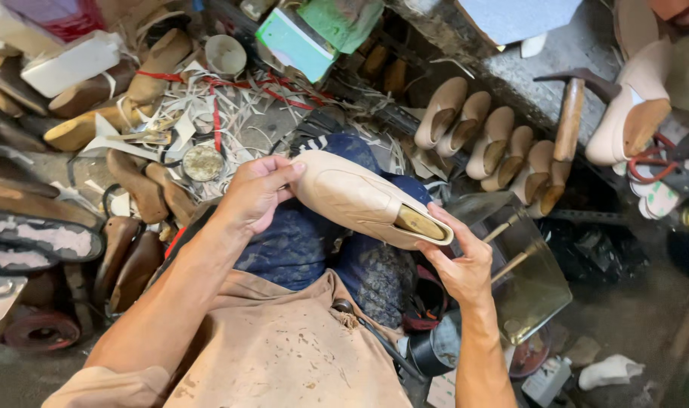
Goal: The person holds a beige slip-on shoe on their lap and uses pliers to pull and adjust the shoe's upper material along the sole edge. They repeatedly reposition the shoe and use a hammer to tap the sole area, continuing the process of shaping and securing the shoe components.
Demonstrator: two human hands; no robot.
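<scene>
We hold a beige shoe upper on its wooden last (363, 200) w/ both hands, over our lap. Left hand (255, 193) is closed round the toe end, thumb on top & fingers curled under, so it's a firm hold on the shoe. Right hand (459, 261) cups the heel end from below, thumb pressing near the exposed wood at the back; also closed on the shoe. Shoe lies nearly level between the two grips, toe to our left, heel to our right, tilted a bit down toward the heel.

Just under the shoe: dark blue cloth (299, 242) over our knees, & closer to us a stained tan apron (284, 351). Beyond the right-hand grip, a row of beige shoes on lasts (488, 143) leans side by side, w/ a hammer (569, 117) resting past them, wooden handle pointing our way. Beyond the left-hand grip: bare wooden lasts (144, 189), a round tin (202, 162), white scraps & red cord (231, 81). Out past our left forearm lie dark soles (38, 238). Below the right wrist, a glossy metal sheet (529, 279) w/ thin rods across it; can't tell what it is
</scene>
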